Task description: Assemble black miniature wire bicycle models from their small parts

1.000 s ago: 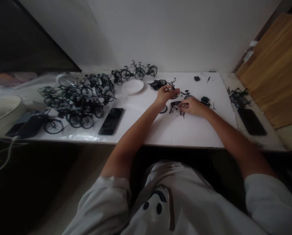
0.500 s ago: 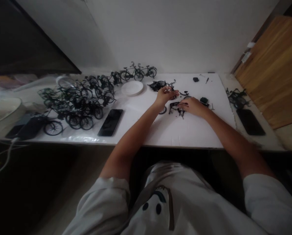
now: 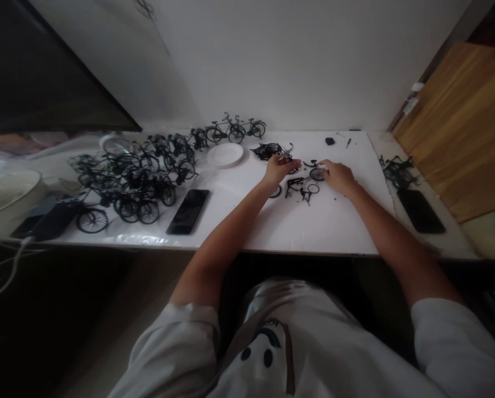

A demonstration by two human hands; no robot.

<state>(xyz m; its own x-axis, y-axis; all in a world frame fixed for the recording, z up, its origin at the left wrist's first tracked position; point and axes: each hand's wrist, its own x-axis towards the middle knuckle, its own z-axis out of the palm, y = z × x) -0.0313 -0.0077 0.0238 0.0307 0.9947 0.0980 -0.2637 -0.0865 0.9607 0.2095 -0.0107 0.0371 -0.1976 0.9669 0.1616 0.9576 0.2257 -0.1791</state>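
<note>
My left hand (image 3: pixel 279 167) rests on the white table (image 3: pixel 313 221) with curled fingers, pinching small dark model-bicycle parts next to a heap of black parts (image 3: pixel 267 149). My right hand (image 3: pixel 339 176) lies palm down to the right, its fingertips touching a small round wheel part (image 3: pixel 317 174). Between and below the hands lie a black frame piece (image 3: pixel 293 185) and a small wheel (image 3: pixel 312 188). Another small wheel (image 3: pixel 276 192) lies by my left wrist.
Many finished black model bicycles (image 3: pixel 135 177) crowd the table's left half. A white dish (image 3: pixel 225 155) stands behind a black phone (image 3: pixel 188 203). Another phone (image 3: pixel 420 211) and a model bicycle (image 3: pixel 396 171) lie at the right, beside a wooden panel (image 3: pixel 467 127).
My right hand has lifted off the frame piece and moved up to the round wheel part. My left hand has stayed by the heap of parts. The view has tilted slightly.
</note>
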